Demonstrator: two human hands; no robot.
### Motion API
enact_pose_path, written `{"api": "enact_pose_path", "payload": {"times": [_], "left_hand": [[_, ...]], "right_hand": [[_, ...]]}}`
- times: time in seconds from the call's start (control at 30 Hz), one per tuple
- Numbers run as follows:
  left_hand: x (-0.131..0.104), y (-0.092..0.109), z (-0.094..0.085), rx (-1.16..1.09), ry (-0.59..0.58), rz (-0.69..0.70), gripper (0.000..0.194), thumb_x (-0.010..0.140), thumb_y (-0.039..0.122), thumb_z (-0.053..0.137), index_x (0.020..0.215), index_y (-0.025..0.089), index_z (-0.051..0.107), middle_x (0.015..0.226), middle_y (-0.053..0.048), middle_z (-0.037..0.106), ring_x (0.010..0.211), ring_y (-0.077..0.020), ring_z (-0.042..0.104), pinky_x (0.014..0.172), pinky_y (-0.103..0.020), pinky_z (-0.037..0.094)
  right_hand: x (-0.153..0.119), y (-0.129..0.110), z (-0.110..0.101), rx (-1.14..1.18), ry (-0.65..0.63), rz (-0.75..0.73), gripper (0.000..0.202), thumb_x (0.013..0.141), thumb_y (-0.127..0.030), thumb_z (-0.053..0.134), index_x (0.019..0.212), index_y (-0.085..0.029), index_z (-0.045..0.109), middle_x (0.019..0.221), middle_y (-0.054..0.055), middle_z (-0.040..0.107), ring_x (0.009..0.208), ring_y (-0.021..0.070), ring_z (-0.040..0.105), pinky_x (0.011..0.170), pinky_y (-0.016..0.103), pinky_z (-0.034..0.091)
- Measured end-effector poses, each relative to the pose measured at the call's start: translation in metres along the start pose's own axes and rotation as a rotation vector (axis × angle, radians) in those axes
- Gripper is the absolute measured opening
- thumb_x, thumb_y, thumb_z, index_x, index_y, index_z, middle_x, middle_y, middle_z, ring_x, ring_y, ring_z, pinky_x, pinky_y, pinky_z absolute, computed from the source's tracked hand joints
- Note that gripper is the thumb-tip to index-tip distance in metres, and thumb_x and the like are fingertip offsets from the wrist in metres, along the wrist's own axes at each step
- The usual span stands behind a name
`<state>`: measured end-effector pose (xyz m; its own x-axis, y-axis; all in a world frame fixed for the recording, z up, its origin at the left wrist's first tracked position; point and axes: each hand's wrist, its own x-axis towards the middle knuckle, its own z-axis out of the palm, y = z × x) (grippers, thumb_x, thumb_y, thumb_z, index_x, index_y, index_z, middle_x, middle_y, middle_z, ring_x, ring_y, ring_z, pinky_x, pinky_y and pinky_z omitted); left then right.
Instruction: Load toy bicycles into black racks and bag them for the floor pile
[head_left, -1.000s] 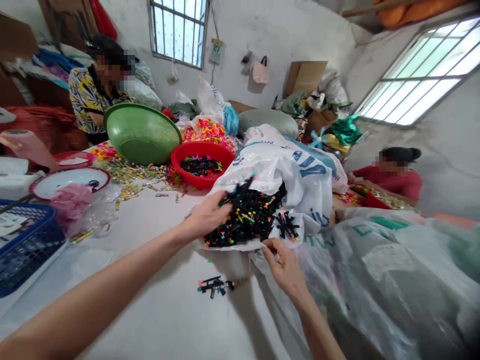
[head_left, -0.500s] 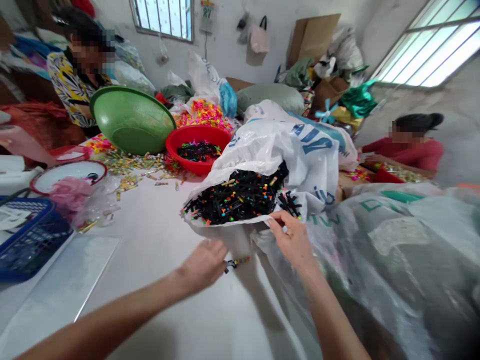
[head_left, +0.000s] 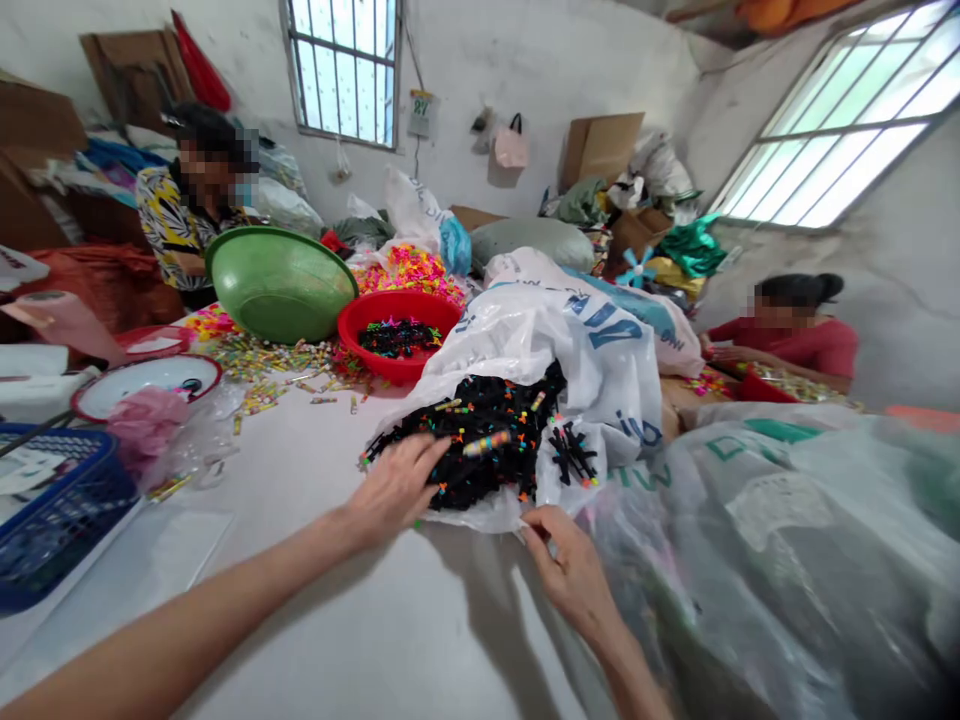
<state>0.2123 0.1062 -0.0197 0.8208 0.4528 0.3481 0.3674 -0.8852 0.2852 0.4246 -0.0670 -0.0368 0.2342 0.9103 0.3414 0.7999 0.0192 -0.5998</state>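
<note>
My left hand point(head_left: 397, 488) is over the near left part of a heap of small black plastic pieces point(head_left: 495, 415) with coloured tips. Its fingers are stretched out and somewhat apart. Just beyond the fingertips is a blurred, multicoloured little stick point(head_left: 486, 443), apart from the hand and in front of the heap. The pieces lie in the mouth of a white plastic sack point(head_left: 555, 325) with blue print. Lower right, my right hand point(head_left: 566, 565) pinches the sack's front edge between thumb and forefinger.
Behind are a red basin point(head_left: 367, 362) of black pieces and a tilted green basin point(head_left: 281, 290). A blue basket point(head_left: 67, 530) and a white enamel tray point(head_left: 97, 405) stand left. Filled plastic sacks point(head_left: 795, 530) bulge at right. Two people point(head_left: 161, 225) point(head_left: 817, 340) sit beyond.
My left hand has moved up from the tabletop to the heap, and the multicoloured stick from the table to above the black pieces. My right hand still pinches the sack edge. The view has tilted up.
</note>
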Motion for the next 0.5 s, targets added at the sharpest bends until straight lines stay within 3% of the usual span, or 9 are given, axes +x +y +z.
{"api": "enact_pose_path", "payload": {"times": [0.07, 0.13, 0.2, 0.3, 0.37, 0.43, 0.5], "left_hand": [[0.031, -0.026, -0.004, 0.075, 0.102, -0.162, 0.066, 0.075, 0.029, 0.059, 0.135, 0.014, 0.034, 0.139, -0.019, 0.033, 0.130, -0.0335, 0.029, 0.105, -0.052, 0.026], [0.043, -0.056, 0.006, 0.006, 0.190, -0.419, 0.074, 0.068, 0.028, 0.063, 0.135, 0.013, 0.034, 0.143, -0.020, 0.027, 0.133, -0.0361, 0.022, 0.105, -0.055, 0.021], [0.042, -0.083, 0.024, -0.214, 0.145, -0.632, 0.070, 0.062, 0.023, 0.063, 0.128, 0.013, 0.043, 0.136, -0.019, 0.041, 0.128, -0.0368, 0.033, 0.101, -0.052, 0.029], [0.053, -0.107, 0.038, -0.440, 0.077, -0.632, 0.034, 0.063, 0.021, 0.057, 0.095, 0.014, 0.063, 0.096, -0.010, 0.067, 0.097, -0.0300, 0.059, 0.084, -0.037, 0.046], [0.081, -0.113, 0.019, -0.519, 0.120, -0.553, 0.017, 0.067, 0.023, 0.053, 0.076, 0.016, 0.066, 0.079, -0.005, 0.069, 0.085, -0.0256, 0.062, 0.077, -0.030, 0.048], [0.120, -0.115, -0.025, -0.591, 0.196, -0.488, 0.017, 0.071, 0.025, 0.052, 0.071, 0.017, 0.066, 0.075, -0.003, 0.068, 0.083, -0.0241, 0.063, 0.074, -0.027, 0.047], [0.158, -0.115, -0.079, -0.647, 0.283, -0.460, 0.018, 0.072, 0.025, 0.052, 0.075, 0.016, 0.067, 0.074, -0.003, 0.068, 0.081, -0.0240, 0.062, 0.069, -0.026, 0.048]], "right_hand": [[0.000, -0.003, 0.000, -0.024, 0.002, -0.027, 0.022, 0.089, -0.031, 0.041, 0.082, -0.018, 0.058, 0.078, 0.004, 0.060, 0.074, 0.0166, 0.056, 0.068, 0.026, 0.043], [0.006, -0.005, -0.007, -0.049, 0.010, -0.034, 0.022, 0.088, -0.031, 0.042, 0.081, -0.019, 0.059, 0.076, 0.003, 0.060, 0.071, 0.0161, 0.056, 0.066, 0.026, 0.043], [0.025, -0.006, -0.021, -0.075, 0.052, 0.000, 0.024, 0.088, -0.034, 0.041, 0.080, -0.019, 0.059, 0.073, 0.002, 0.061, 0.067, 0.0157, 0.056, 0.063, 0.025, 0.043], [0.084, -0.005, -0.064, -0.155, 0.223, 0.072, 0.027, 0.084, -0.038, 0.041, 0.076, -0.019, 0.059, 0.068, 0.001, 0.060, 0.065, 0.0166, 0.056, 0.060, 0.025, 0.041], [0.132, -0.011, -0.109, -0.229, 0.349, 0.085, 0.026, 0.079, -0.039, 0.043, 0.071, -0.019, 0.059, 0.064, 0.001, 0.059, 0.064, 0.0179, 0.055, 0.059, 0.026, 0.040], [0.168, -0.025, -0.157, -0.282, 0.458, 0.059, 0.025, 0.075, -0.038, 0.045, 0.070, -0.018, 0.059, 0.062, 0.001, 0.058, 0.062, 0.0181, 0.054, 0.058, 0.027, 0.039], [0.180, -0.048, -0.190, -0.324, 0.504, -0.047, 0.023, 0.076, -0.036, 0.046, 0.074, -0.017, 0.060, 0.065, 0.002, 0.059, 0.064, 0.0176, 0.054, 0.059, 0.027, 0.039]]}}
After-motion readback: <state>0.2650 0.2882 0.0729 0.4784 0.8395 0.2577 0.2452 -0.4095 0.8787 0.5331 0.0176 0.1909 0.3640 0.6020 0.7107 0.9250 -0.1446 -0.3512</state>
